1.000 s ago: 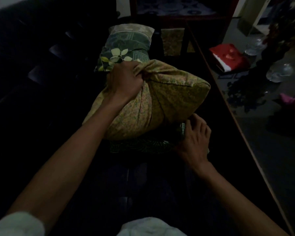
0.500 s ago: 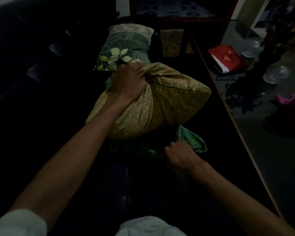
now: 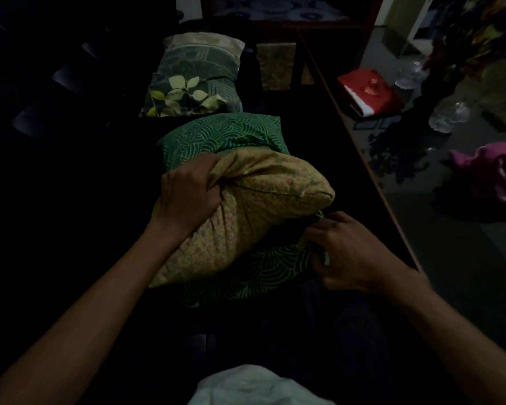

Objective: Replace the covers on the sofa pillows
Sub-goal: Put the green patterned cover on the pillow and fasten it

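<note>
Head view: left hand (image 3: pixel 189 197) bunches the yellow floral pillow (image 3: pixel 246 217) on the sofa; right hand (image 3: pixel 351 252) pinches the green wave-patterned cover's (image 3: pixel 254 270) edge. Insertion seems barely begun; two covered pillows (image 3: pixel 196 80) lie beyond.

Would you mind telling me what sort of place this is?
Probably a dim living room at home: patterned pillows lie along a dark sofa, and a low table beside it carries a red book and glassware.
</note>
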A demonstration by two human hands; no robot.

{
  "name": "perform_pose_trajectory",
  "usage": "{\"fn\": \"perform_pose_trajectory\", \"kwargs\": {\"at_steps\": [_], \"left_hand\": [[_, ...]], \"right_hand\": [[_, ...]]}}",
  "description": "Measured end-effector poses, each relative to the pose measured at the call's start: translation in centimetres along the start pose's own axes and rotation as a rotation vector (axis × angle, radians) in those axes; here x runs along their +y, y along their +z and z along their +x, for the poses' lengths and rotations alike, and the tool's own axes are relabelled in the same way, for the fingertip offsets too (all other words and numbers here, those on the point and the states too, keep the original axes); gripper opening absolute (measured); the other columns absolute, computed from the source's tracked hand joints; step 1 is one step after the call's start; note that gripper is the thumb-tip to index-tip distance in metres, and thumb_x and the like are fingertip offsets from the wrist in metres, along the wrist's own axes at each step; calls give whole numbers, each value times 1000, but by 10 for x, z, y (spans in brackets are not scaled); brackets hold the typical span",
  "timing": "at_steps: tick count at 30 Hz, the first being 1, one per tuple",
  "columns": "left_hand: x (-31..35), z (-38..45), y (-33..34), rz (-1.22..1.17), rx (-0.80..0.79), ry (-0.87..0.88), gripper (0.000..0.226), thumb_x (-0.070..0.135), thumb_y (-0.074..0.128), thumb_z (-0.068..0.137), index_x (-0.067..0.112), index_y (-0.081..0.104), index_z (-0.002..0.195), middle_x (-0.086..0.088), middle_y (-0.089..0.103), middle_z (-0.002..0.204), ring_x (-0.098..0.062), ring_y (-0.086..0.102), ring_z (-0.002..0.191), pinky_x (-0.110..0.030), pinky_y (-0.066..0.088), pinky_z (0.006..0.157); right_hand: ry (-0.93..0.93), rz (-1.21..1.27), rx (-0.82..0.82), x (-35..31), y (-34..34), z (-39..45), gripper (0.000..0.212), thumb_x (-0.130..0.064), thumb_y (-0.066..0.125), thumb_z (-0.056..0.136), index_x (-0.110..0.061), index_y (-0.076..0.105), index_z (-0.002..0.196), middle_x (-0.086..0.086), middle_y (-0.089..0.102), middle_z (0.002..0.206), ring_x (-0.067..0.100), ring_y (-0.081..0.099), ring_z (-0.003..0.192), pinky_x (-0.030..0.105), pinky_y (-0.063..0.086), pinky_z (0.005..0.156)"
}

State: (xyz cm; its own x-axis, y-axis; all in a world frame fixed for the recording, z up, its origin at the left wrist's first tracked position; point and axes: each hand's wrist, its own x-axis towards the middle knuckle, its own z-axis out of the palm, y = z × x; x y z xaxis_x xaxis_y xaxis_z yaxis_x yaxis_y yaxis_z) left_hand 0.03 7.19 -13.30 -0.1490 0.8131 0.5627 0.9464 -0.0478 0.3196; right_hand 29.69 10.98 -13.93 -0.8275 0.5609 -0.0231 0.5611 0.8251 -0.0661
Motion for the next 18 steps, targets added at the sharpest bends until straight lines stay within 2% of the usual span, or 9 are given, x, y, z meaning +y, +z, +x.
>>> {"fn": "perform_pose_trajectory", "kwargs": {"at_steps": [2,5,8,9,10,11,13,16,18], "left_hand": [[16,5,-8,-69,-131,-30,49,10,63,83,21,59,130,-5,65,122,-28,61,111,-41,51,86],[49,10,-21,-60,-327,87,86,12,63,79,23,27,155,-4,35,157,-25,31,144,-47,28,118],[94,10,-14,-77,-400,264,96,40,63,83,30,5,160,2,10,167,-20,5,154,-50,6,124],[106,9,-5,-79,-425,285,95,51,61,84,34,6,160,5,10,168,-19,4,155,-51,3,124],[114,8,5,-79,-428,288,88,55,59,85,37,14,158,6,16,167,-19,8,154,-54,3,123],[114,7,15,-87,-402,281,77,51,59,85,36,30,154,5,30,162,-21,19,152,-57,7,121],[99,8,28,-122,-300,246,57,34,59,77,29,59,134,2,59,140,-23,45,139,-58,24,117],[69,5,30,-160,-257,183,45,25,63,72,26,68,117,5,68,123,-20,58,123,-48,35,110],[61,1,25,-173,-225,162,45,22,63,67,27,68,111,8,69,116,-20,60,115,-43,38,101]], "right_hand": [[-5,-57,15,9,7,-5,40,-32,65,73,-31,71,113,-9,71,112,15,64,110,41,39,103],[23,-86,90,14,14,-2,60,-21,80,61,-29,72,120,2,71,122,26,51,127,46,28,112],[37,-53,192,6,16,7,66,-13,77,55,-17,71,120,13,69,125,36,50,127,49,28,112],[41,-51,211,3,16,9,64,-15,73,57,-15,71,121,15,68,127,37,52,128,52,31,113],[48,-40,229,2,17,10,61,-16,70,60,-14,71,121,14,67,128,37,53,128,53,33,113],[58,-21,244,2,18,9,56,-16,68,63,-16,72,118,11,69,126,35,56,126,50,32,111],[84,-12,225,6,22,4,43,-18,70,65,-24,72,108,-1,71,112,27,61,117,42,27,104],[111,-92,171,17,35,-9,27,-32,65,74,-27,68,100,-7,68,101,19,63,103,44,24,107],[142,-175,136,27,47,-15,32,-35,69,74,-23,70,103,-3,70,105,22,64,105,50,21,114]]}}
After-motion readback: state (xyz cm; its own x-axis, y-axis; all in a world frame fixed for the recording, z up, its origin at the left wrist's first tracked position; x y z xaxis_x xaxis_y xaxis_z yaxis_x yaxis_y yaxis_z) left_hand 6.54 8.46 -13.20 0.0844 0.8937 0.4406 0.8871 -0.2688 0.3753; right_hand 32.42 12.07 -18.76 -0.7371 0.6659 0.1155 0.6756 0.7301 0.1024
